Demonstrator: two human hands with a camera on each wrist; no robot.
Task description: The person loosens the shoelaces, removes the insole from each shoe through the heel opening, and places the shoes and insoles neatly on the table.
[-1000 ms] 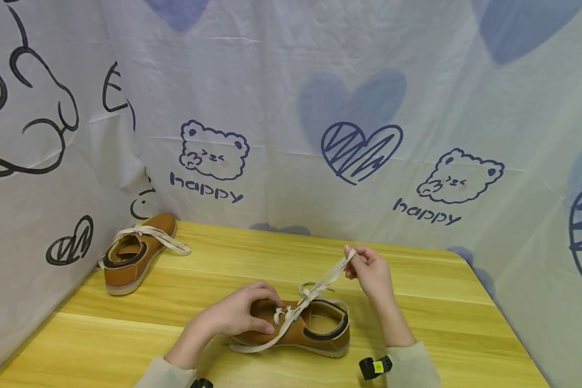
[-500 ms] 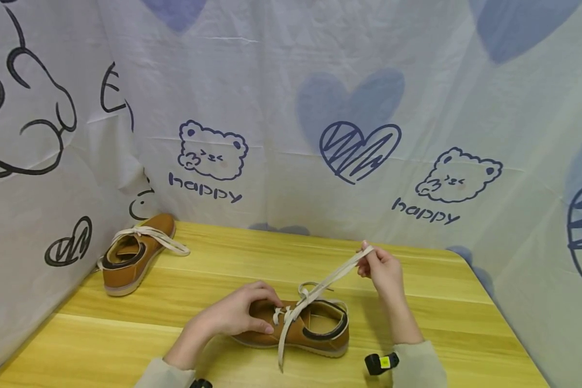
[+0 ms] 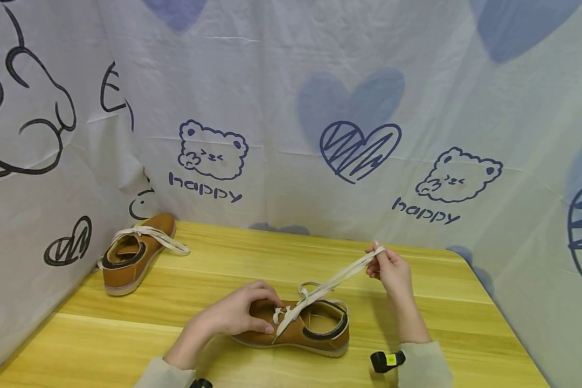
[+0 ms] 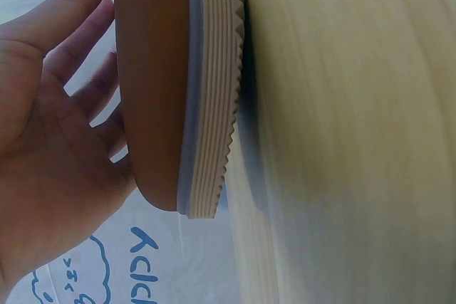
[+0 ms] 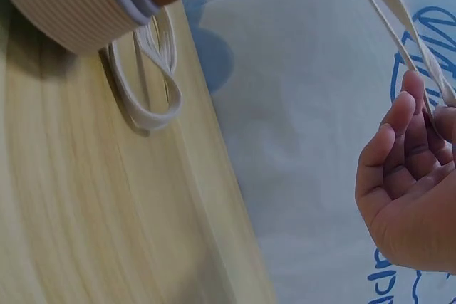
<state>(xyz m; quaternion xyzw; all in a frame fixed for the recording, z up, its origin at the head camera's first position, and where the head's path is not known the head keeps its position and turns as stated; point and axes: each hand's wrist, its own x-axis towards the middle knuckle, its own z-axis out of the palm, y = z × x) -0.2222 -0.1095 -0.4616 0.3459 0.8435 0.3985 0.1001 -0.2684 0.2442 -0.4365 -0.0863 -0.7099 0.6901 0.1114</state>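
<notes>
Resting on its sole at the counter's near middle, toe to the left: one brown shoe point(image 3: 298, 332), in the same spot as half a second earlier. Left hand point(image 3: 240, 311): likewise unmoved, gripping the toe end, thumb on the near side, fingers over the far side. Right hand point(image 3: 392, 272): shifted farther right, raised off the counter, thumb and fingers pinching two strands. White lace point(image 3: 315, 295): drawn out longer to the right; its loose tail, previously hanging past the sole, now ends on the shoe's near side.

Surroundings. White cloth point(image 3: 281, 108): backdrop behind and at left, printed with hearts, bears and "happy". Counter point(image 3: 441, 307): yellow, wood-grained. Second brown shoe point(image 3: 127, 276): far left corner, beside the cloth, well apart from the first, its white lace point(image 3: 167, 240) tied over the top, loops trailing toward the counter. Black wrist camera point(image 3: 387, 362): at the right sleeve point(image 3: 425, 366), yellow label.

Obstructions. Left hand: covers much of the toe in the head view. Taut strands: cross above the front edge of the shoe's opening.
</notes>
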